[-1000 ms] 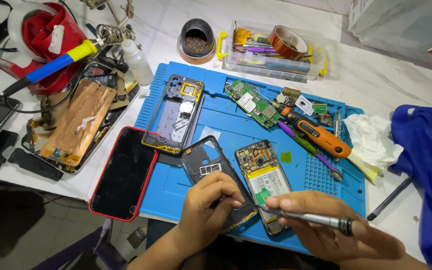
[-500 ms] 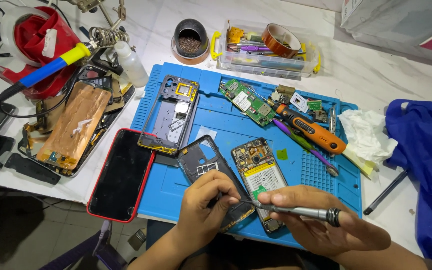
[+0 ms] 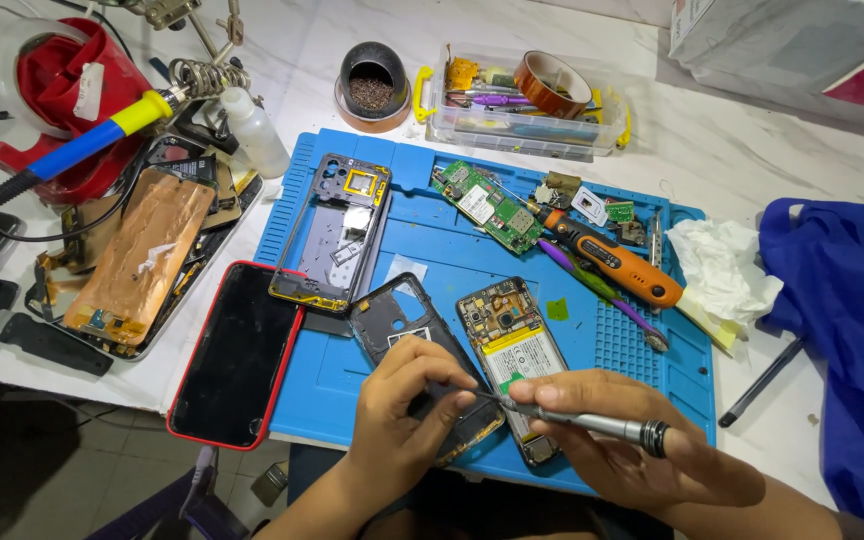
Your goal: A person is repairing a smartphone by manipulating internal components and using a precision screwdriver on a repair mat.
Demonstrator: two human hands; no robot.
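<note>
Gripped in the right hand (image 3: pixel 642 450) is a slim metal screwdriver (image 3: pixel 582 422), its tip pointing left toward the left hand (image 3: pixel 407 410). That hand pinches the lower end of a dark phone back cover (image 3: pixel 397 315), which lies on the blue work mat (image 3: pixel 432 240) just beside an opened phone (image 3: pixel 512 345) with its battery showing. Further up the mat lie a phone frame (image 3: pixel 337 230), a green circuit board (image 3: pixel 482 205) and an orange screwdriver (image 3: pixel 612 260). Off the mat's left edge rests a red-edged phone (image 3: pixel 237 355).
</note>
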